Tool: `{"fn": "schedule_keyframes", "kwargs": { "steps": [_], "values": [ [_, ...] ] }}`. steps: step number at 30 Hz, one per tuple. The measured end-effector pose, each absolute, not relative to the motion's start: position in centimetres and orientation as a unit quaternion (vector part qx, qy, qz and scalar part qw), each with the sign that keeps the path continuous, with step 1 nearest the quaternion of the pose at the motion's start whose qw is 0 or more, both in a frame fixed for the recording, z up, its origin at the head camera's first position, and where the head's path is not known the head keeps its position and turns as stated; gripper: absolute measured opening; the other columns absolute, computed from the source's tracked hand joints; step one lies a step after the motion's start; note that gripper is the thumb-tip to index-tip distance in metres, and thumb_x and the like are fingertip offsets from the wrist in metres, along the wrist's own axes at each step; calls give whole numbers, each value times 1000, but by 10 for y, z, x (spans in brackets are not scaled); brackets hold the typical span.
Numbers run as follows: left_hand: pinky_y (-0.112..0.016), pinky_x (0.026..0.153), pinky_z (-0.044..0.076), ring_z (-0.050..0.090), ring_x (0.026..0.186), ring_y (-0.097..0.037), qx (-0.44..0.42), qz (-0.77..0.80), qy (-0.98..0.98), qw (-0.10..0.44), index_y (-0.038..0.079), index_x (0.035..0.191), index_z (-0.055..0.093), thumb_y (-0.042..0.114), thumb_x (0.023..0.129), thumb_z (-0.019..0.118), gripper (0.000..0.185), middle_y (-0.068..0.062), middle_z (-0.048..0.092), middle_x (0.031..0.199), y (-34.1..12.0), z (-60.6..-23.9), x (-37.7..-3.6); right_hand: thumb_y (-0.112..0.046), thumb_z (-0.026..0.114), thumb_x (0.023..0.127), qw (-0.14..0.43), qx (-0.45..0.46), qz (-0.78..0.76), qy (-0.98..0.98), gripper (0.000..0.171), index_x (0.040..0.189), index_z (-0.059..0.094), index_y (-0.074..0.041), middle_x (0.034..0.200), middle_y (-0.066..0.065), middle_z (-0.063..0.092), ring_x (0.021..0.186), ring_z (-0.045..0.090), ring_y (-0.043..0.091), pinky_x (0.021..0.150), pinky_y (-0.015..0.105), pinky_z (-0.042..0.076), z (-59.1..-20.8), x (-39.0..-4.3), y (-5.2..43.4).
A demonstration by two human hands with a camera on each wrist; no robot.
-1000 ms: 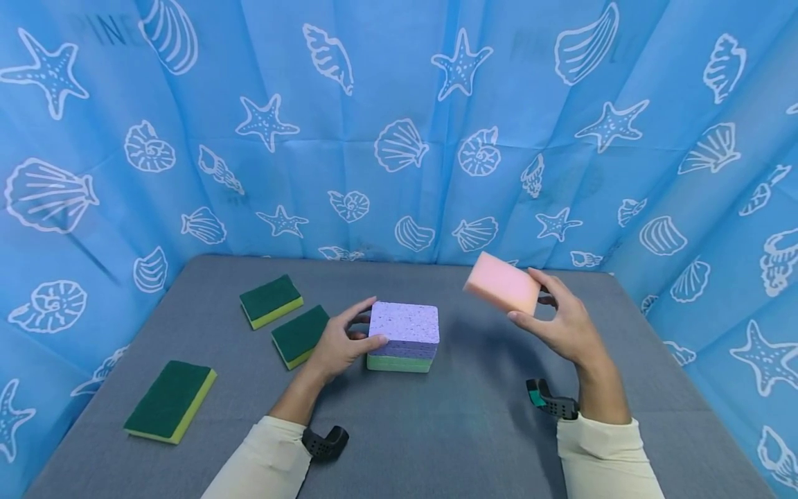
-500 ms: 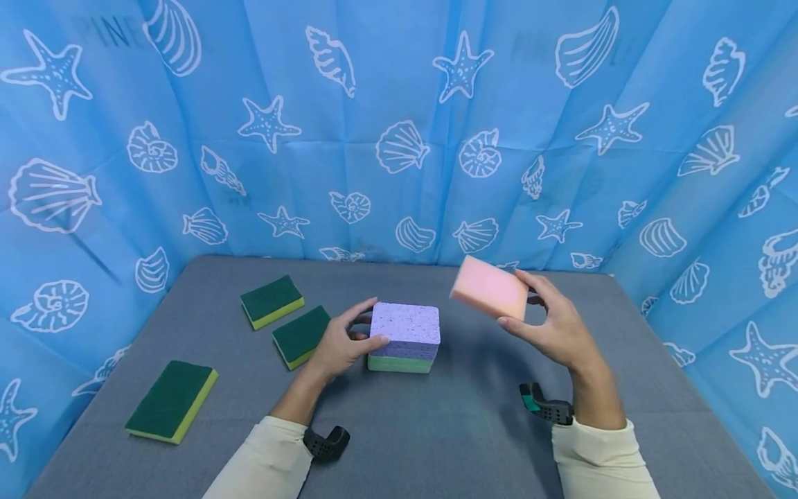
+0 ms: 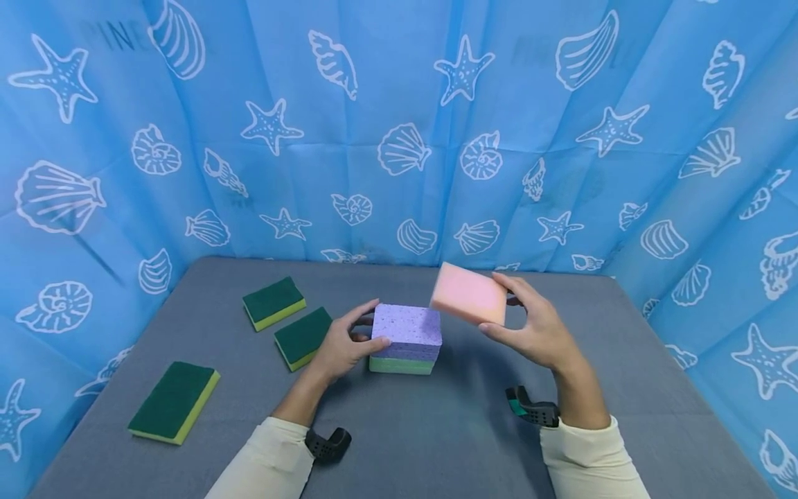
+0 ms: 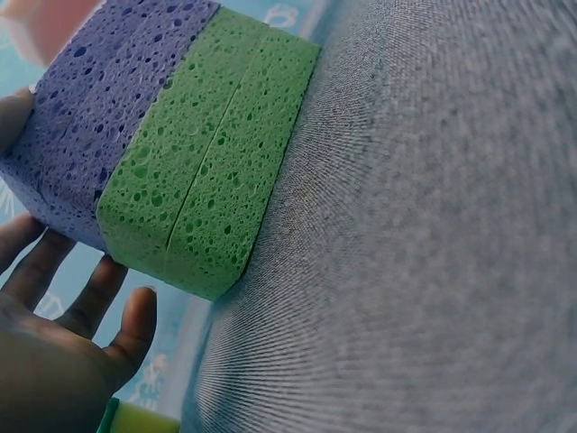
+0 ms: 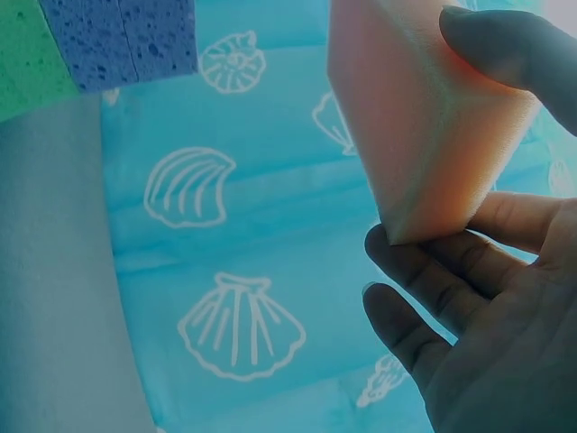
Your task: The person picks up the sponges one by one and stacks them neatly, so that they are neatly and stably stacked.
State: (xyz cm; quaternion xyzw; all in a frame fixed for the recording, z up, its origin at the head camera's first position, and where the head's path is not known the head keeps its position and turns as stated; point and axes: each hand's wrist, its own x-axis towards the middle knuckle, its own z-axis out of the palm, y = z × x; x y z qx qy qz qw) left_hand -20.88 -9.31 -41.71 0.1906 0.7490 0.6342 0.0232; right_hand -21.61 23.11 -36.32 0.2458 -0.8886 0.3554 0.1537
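In the head view a stack of sponges stands mid-table, with a purple sponge (image 3: pixel 406 324) on top and green sponges (image 4: pixel 203 153) below. My left hand (image 3: pixel 344 343) grips the purple part from the left, thumb on the front side and fingers behind. My right hand (image 3: pixel 544 326) holds a pink sponge (image 3: pixel 470 292) in the air, tilted, just right of the stack. The thumb presses one side of it and fingertips the other, as the right wrist view shows. In the head view the pink sponge's left corner comes right up to the purple sponge's edge.
Three green-and-yellow scouring sponges lie on the grey table (image 3: pixel 461 436) to the left: one at the back (image 3: pixel 273 303), one beside my left hand (image 3: pixel 302 337), one nearer the front (image 3: pixel 174 402). A blue shell-print curtain (image 3: pixel 399 138) surrounds the table's back and sides.
My right hand has carried the pink sponge leftward and a little lower, towards the stack. My left hand has kept its grip on the purple sponge in the same place.
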Motion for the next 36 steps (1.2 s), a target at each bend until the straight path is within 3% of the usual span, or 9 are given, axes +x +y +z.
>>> {"fn": "schedule_keyframes", "kwargs": {
  "steps": [24, 31, 36],
  "values": [
    [-59, 93, 40, 47, 118, -41, 184, 633, 751, 26, -4, 145, 39, 2, 86, 72, 68, -26, 50, 130, -93, -417, -208, -24, 84, 75, 124, 292, 368, -874, 80, 141, 46, -1, 129, 11, 54, 107, 51, 25, 87, 48, 44, -367, -224, 198],
    [-52, 91, 44, 49, 118, -33, 181, 635, 751, 13, 10, 146, 43, 16, 84, 77, 72, -16, 53, 131, -96, -454, -227, -27, 84, 75, 114, 300, 371, -871, 80, 141, 46, -3, 130, 9, 53, 107, 51, 23, 87, 47, 45, -371, -228, 189],
    [-49, 90, 46, 51, 116, -32, 186, 635, 749, 11, 11, 146, 44, 19, 84, 77, 71, -15, 54, 130, -97, -454, -228, -28, 84, 76, 106, 313, 377, -865, 80, 142, 46, -3, 130, 8, 53, 107, 51, 23, 87, 46, 45, -374, -232, 182]
  ]
}}
